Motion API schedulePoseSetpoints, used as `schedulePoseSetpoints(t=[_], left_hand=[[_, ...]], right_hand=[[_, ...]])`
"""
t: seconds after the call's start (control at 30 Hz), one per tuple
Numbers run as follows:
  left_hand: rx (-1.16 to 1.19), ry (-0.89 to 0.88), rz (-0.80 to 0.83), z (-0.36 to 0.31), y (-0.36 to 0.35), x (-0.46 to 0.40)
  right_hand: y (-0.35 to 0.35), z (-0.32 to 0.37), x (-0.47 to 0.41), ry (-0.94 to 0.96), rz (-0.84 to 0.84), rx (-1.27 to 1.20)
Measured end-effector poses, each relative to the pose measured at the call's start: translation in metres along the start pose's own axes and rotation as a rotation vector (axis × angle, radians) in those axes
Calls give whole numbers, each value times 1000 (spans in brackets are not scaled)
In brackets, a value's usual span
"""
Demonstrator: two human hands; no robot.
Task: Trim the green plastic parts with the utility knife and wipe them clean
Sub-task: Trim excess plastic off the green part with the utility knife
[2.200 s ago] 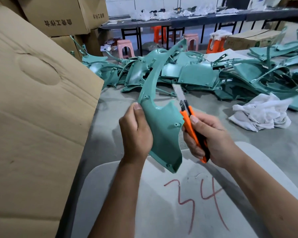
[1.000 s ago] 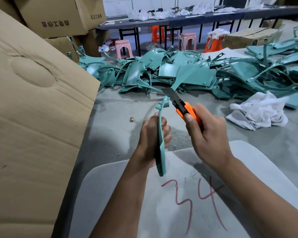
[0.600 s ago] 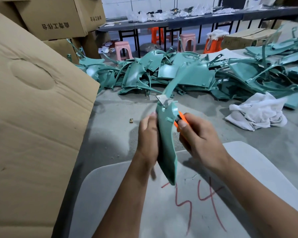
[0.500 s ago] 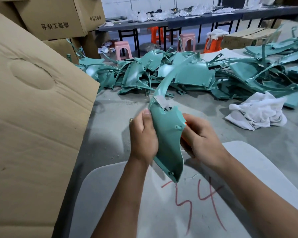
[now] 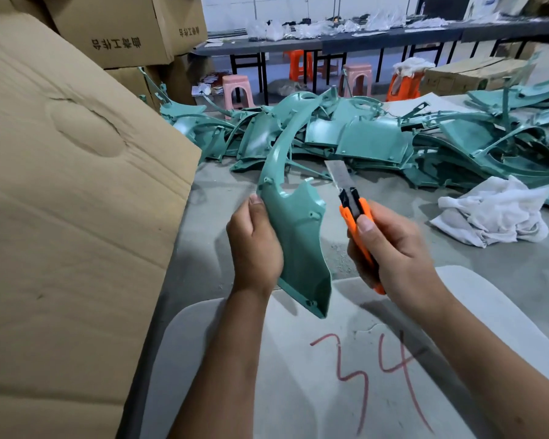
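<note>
- Looking down from the head view, we are seeing the left hand (image 5: pixel 255 248) holding a green plastic part (image 5: pixel 295 229) upright by its left edge — thumb lying along the front near the rim, the other fingers hidden behind it, so how they are lying we cannot tell.
- The part's long curved arm is rising toward the pile of green parts (image 5: pixel 377 137) lying on the grey table (image 5: pixel 504 264).
- The right hand (image 5: pixel 393 251) is gripping an orange utility knife (image 5: pixel 358 229), fingers curled round the handle and the thumb pressing on its top; the blade is pointing up and away, just beside the part and not touching it.
- A white rag (image 5: pixel 492 210) is lying crumpled on the table to the right, well apart from both hands.
- A cardboard sheet (image 5: pixel 70 201) is leaning at the left.
</note>
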State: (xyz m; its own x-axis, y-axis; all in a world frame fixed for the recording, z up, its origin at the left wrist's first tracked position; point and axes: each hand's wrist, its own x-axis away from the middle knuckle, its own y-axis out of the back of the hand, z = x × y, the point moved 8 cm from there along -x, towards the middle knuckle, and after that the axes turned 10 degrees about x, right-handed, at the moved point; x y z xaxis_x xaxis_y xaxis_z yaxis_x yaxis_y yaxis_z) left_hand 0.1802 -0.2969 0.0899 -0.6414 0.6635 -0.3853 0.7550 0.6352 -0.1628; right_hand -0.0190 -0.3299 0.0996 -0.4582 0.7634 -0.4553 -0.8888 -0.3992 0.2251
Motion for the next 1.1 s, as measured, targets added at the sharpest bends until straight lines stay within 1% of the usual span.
schedulePoseSetpoints(t=[0.1,0.17,0.23,0.3,0.37,0.43,0.57,0.67,0.73,0.83,0.9,0.97,1.1], left_hand=[[-40,7,23,1,-3,0],[-82,31,-43,5,2,-3],[-119,115,-153,13,13,-8],[-119,175,-207,19,22,-12],[-43,202,-180,24,23,-15],[21,242,-109,28,16,-15],[41,344,19,34,-1,-8],[25,397,45,38,-4,-6],[15,435,35,41,-3,-3],[36,489,2,46,0,-1],[13,480,-16,45,6,-3],[-61,422,-2,38,11,-7],[-296,292,-30,21,22,-15]], right_hand=[[-7,2,0,37,-4,152],[-5,5,1,68,-13,215],[-5,12,2,125,-4,259],[-12,18,4,179,28,330],[-16,19,4,190,27,382],[-11,20,2,186,-36,443],[-3,26,3,234,-144,548],[-4,27,3,269,-190,609],[-2,27,1,294,-181,634],[-4,25,1,328,-95,658],[-4,23,0,337,-34,637],[0,22,-1,350,6,629],[7,21,-1,371,31,708]])
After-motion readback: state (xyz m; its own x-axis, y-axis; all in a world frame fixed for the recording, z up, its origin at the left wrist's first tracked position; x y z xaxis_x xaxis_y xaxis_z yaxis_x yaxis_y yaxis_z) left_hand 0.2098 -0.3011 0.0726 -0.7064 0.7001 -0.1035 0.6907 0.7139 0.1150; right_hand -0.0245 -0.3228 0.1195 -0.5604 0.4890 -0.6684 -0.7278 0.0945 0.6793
